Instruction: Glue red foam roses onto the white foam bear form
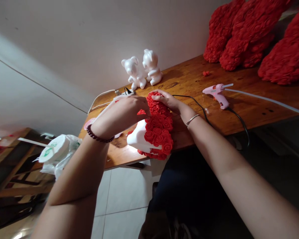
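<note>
Item 1: rose-covered figure (160, 127), one. Location: near edge of the worktop (189, 81), centre, between the two hands. Red roses cover its right side and far end; a smooth white body (136, 137) lies bare on the left.

Handling, as judged: light for its bulk, the white body probably stiff foam, liable to dent or crack under hard pressure. Bare surface looks sleek and may slip; petals look soft and springy, easily crushed or pulled loose. Best hold: a broad, gentle palm round the rose-covered far end, or spread fingers on the white body, without pinching single blooms.

Item 2: right hand (168, 101). Grip closed lightly round the far end of the figure, thumb laid across the roses, palm on the right flank; wrist roughly straight, forearm running in from the near right.

Item 3: left hand (133, 105). Held over the figure's left side, back of the hand upward, wrist bent, fingers curled down towards the blooms, forearm rising from the near left. A red rose (141, 112) shows beneath the fingers; cannot tell whether the grip is closed on it.

Item 4: pink glue gun (218, 93), lying on the worktop to the right, apart from both hands.
</note>
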`<state>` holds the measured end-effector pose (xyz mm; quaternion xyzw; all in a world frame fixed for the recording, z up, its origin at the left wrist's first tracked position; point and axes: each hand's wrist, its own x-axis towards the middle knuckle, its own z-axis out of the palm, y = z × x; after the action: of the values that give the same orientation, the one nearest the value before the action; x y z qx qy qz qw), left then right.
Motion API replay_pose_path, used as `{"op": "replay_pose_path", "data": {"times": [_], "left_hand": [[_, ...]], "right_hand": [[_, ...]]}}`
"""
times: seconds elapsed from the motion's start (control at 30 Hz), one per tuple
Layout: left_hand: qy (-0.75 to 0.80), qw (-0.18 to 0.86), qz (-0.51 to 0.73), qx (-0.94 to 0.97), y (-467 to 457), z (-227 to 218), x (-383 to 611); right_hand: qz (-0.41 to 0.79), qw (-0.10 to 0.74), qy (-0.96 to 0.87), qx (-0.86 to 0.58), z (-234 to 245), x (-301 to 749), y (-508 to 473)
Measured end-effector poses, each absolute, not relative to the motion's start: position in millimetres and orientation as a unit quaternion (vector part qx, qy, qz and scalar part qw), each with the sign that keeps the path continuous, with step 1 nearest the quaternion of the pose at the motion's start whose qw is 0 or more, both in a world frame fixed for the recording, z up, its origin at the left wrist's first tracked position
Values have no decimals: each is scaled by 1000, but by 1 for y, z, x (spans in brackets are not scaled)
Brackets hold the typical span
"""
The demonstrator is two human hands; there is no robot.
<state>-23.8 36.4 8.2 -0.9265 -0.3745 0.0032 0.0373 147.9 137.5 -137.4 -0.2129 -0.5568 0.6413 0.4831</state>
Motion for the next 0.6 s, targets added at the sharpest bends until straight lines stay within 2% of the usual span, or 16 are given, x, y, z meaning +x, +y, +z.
{"op": "replay_pose_path", "data": {"times": [0.27,0.6], "left_hand": [[-394,-14,26,-918,39,19,-29],[-389,8,37,-921,35,20,-30]], "right_hand": [[631,474,-569,-232,-137,146,137],[630,471,-573,-230,-137,145,137]]}}
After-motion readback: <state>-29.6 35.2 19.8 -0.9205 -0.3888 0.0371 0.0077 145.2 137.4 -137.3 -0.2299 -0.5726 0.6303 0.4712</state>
